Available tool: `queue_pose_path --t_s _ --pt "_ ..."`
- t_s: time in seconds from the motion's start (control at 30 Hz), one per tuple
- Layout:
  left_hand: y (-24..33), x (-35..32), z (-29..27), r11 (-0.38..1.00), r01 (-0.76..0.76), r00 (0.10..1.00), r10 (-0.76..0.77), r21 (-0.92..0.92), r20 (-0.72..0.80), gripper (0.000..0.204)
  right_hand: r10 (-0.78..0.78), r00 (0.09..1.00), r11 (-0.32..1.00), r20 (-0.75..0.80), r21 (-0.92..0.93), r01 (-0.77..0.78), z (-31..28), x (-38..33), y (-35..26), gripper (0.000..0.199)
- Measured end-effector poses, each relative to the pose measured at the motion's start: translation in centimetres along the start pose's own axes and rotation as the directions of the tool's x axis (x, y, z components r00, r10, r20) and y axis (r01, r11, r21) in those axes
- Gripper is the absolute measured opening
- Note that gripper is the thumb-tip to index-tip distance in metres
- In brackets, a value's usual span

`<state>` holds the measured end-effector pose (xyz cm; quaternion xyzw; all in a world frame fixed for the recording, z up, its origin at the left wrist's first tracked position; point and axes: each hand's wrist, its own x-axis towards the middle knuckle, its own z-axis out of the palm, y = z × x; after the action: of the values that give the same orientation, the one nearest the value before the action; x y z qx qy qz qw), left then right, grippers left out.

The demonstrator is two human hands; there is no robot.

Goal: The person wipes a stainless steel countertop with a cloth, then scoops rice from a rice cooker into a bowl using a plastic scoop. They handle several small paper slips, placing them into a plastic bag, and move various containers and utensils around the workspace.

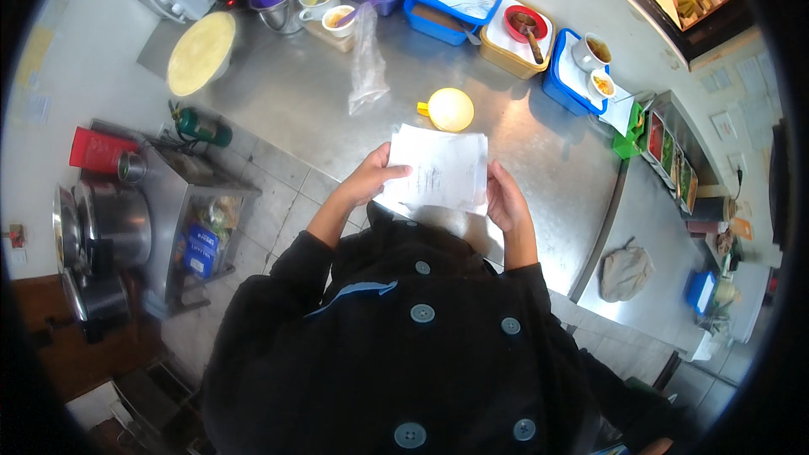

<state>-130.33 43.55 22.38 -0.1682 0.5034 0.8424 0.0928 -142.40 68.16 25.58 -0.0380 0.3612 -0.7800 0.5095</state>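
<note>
In front of my chest I hold a thin stack of white paper sheets [438, 170], with faint dark marks on the top one. My left hand [367, 177] is closed on the stack's left edge, its thumb lying on top. At the right edge my right hand [508, 202] grips the sheets, with its fingers partly hidden behind them. Just beyond the paper, a yellow cup [452, 109] stands on the steel table [295, 101], its handle toward the left. A crumpled clear plastic bag [368, 67] lies farther back, left of the cup.
Along the table's back are blue containers [438, 21], a tan tub [516, 59] with a red bowl, and mugs [318, 0]. A round cream lid-like disc [200, 52] stands left. Pressure cookers [114, 223] sit left; a beige cloth [626, 272] lies on the right counter.
</note>
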Motion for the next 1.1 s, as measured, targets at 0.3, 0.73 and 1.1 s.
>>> queue_pose_path --t_s 0.3,0.73,1.1 --pt "0.0 -0.5 1.3 0.983 -0.008 1.000 0.006 -0.183 -0.012 0.058 -0.172 0.968 0.897 -0.182 -0.435 0.078 2.6 0.1 -0.4 0.041" --pt "1.4 -1.1 2.7 0.929 -0.233 0.968 0.249 0.288 -0.017 0.061 -0.003 0.976 0.979 -0.218 -0.199 -0.042 2.0 -0.7 -0.1 0.035" --pt "3.6 3.9 -3.1 0.318 -0.151 0.668 0.731 0.936 -0.140 0.028 -0.180 0.948 0.954 -0.263 -0.282 0.103 1.6 0.5 2.1 0.036"
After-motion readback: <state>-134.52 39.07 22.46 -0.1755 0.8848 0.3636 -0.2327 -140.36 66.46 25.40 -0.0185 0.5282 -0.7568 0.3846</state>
